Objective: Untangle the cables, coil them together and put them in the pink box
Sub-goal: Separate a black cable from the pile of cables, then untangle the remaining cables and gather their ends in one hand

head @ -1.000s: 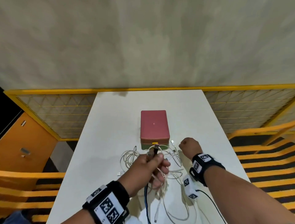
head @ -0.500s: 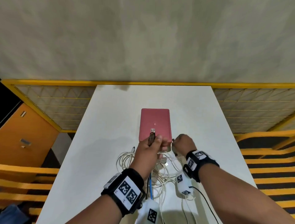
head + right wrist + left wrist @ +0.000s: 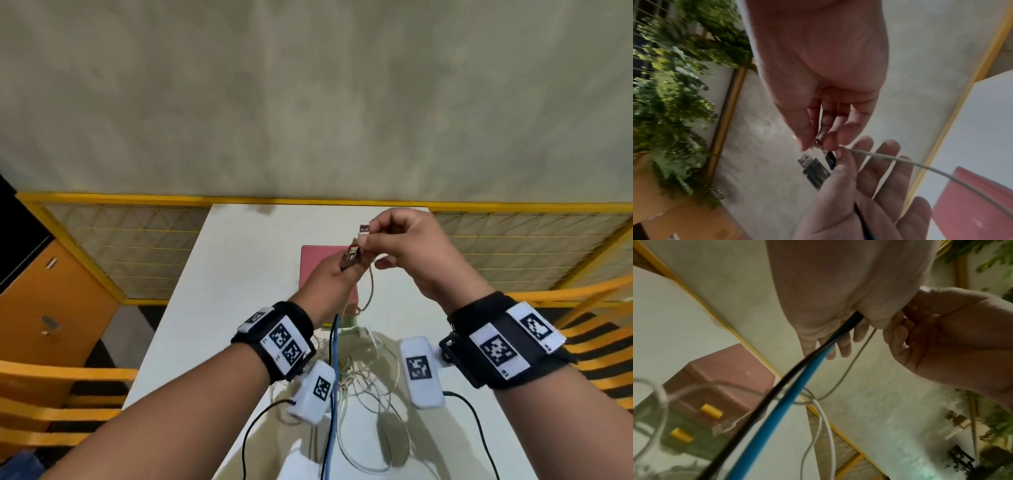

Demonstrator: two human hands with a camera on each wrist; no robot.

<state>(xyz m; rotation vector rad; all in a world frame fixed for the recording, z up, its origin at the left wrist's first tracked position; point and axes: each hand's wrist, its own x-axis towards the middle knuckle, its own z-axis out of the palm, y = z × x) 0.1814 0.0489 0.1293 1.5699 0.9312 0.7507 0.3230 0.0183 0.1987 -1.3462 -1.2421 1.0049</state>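
The pink box (image 3: 317, 263) lies shut at mid-table, partly hidden behind my left hand (image 3: 349, 265). That hand is raised above it and grips two dark USB plugs (image 3: 351, 257); a blue cable (image 3: 334, 377) and a black cable (image 3: 764, 402) run down from its palm. My right hand (image 3: 368, 240) pinches a white USB plug (image 3: 364, 230) just above those plugs. In the right wrist view its thin white cable (image 3: 900, 160) trails off toward the box (image 3: 972, 203). A tangle of white cables (image 3: 363, 373) lies on the table below both wrists.
The white table (image 3: 239, 274) ends at a yellow-framed mesh rail (image 3: 120, 246) under a plain wall. An orange cabinet (image 3: 51, 308) stands at left and orange slatted benches (image 3: 599, 308) flank the table. Green plants (image 3: 674, 81) show in the wrist views.
Both hands rose from the table to above the box. My right hand picked up a white plug and brought it beside the plugs held in my left hand.
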